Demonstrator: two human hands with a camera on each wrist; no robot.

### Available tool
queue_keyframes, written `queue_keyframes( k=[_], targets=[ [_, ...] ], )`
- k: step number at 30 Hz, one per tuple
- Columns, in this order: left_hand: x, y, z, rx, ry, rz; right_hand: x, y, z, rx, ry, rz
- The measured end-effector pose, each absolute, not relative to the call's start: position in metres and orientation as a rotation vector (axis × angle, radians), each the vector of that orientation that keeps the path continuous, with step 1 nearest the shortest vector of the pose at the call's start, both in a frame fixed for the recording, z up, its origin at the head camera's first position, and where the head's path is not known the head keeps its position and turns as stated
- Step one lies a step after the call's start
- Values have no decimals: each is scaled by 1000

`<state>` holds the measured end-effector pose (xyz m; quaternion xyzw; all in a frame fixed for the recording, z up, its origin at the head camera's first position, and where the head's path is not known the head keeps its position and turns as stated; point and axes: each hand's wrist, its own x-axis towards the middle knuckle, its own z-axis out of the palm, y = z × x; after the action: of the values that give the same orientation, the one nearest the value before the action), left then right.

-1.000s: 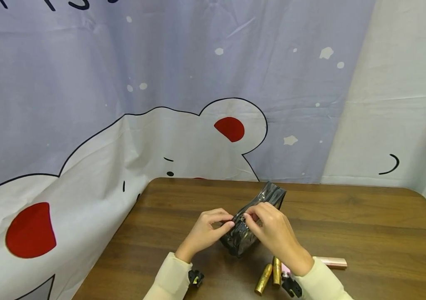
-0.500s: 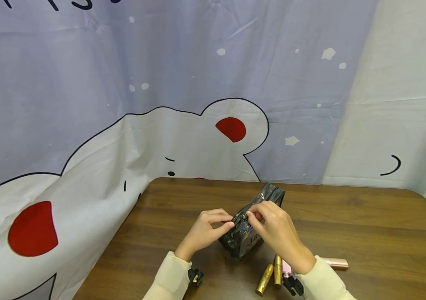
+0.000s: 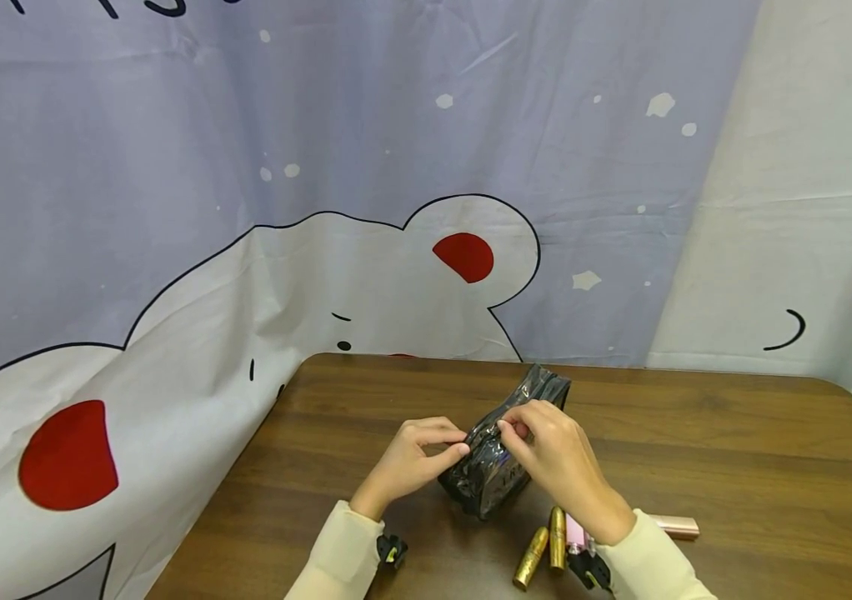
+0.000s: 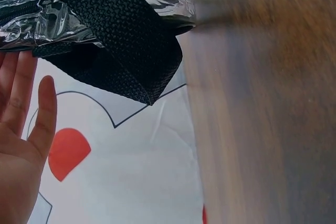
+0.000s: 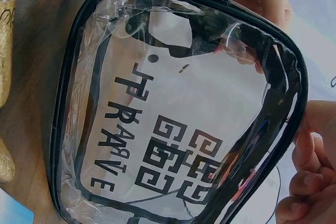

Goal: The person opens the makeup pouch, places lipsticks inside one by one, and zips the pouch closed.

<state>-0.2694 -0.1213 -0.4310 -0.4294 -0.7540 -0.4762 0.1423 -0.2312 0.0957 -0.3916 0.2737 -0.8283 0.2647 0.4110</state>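
A clear toiletry pouch (image 3: 488, 479) with black trim and a top zipper stands on the table; dark lettering and a square pattern cover its side in the right wrist view. At its near left end my left hand (image 3: 413, 460) pinches the top edge, beside the black woven strap (image 4: 113, 19). My right hand (image 3: 555, 450) pinches at the zipper line, farther along the top, with thumb and index together and the other fingers curled (image 5: 307, 182). The zipper pull is hidden by these fingers.
Two gold bullet-shaped tubes (image 3: 531, 558) lie on the wooden table (image 3: 771, 467) near the right wrist. A pink item (image 3: 574, 533) and a rose-gold tube (image 3: 677, 527) are partly covered by the right arm. A printed cloth (image 3: 366, 275) hangs behind the table.
My right hand has slid slightly away from the left hand along the pouch's zipper. The left hand keeps its place at the near left end.
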Motion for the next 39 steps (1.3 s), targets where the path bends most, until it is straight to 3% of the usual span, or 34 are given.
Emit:
queue_keyframes(
  k=[17,39],
  targets=[
    [-247,-119,-401,-1225,-2190,-1378,-234,104,-393,619,-2113,651],
    [-254,-124,-411,-1184,-2232,-1398,-238,109,-394,612,-2120,624]
  ],
)
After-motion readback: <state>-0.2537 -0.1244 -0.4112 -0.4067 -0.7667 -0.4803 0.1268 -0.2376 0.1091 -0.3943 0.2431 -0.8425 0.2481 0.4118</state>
